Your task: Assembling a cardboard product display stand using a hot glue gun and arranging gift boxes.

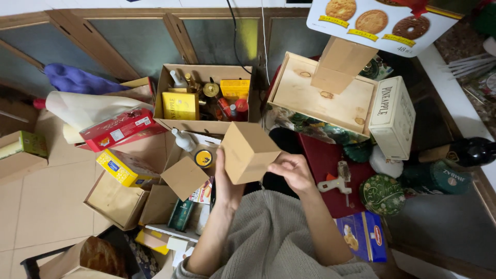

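I see the small cardboard box at frame centre, tilted on a corner. My left hand grips its lower-left side (fingers mostly hidden behind it); my right hand touches its right edge, fingers curled.

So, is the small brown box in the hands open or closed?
Closed. The small brown box, held between left hand and right hand, shows only flat sides, no raised flap.
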